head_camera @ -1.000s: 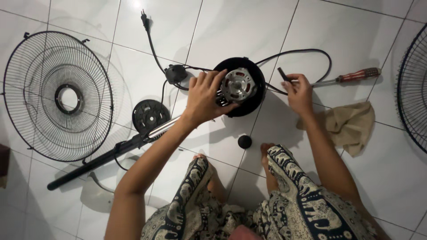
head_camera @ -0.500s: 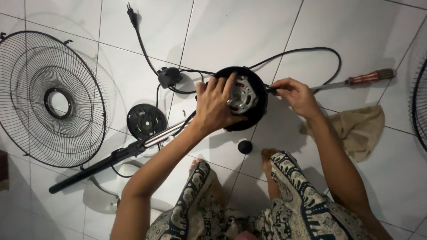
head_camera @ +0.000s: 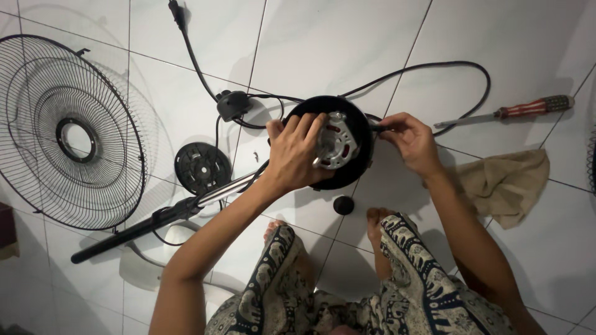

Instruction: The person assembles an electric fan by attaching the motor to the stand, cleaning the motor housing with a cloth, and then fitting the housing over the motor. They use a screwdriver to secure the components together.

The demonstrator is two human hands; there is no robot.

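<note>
While the left hand lies spread over the fan motor, fingers draped across the metal core and wrapped onto the black housing's near rim, the right hand pinches a small dark part at the housing's right edge, fingertips closed together on it. Motor unit sits on the white tile floor, roughly centre, just ahead of the person's knees.

Open room: bare tile above and to the upper right of the motor. Tight on the near side, where patterned trouser legs and bare feet close in.

Around it:
- power cord loops out from behind the housing, arcing right and back; its other run goes up-left to the plug at the top edge.
- small black switch box just left of the motor, on the cord.
- black knob on the floor, just below the housing.
- round black disc and stand pole to the lower left; pole runs under the left forearm.
- wire grille far left, well apart.
- screwdriver, red handle, right of the right hand, apart.
- tan rag beside the right forearm.
</note>
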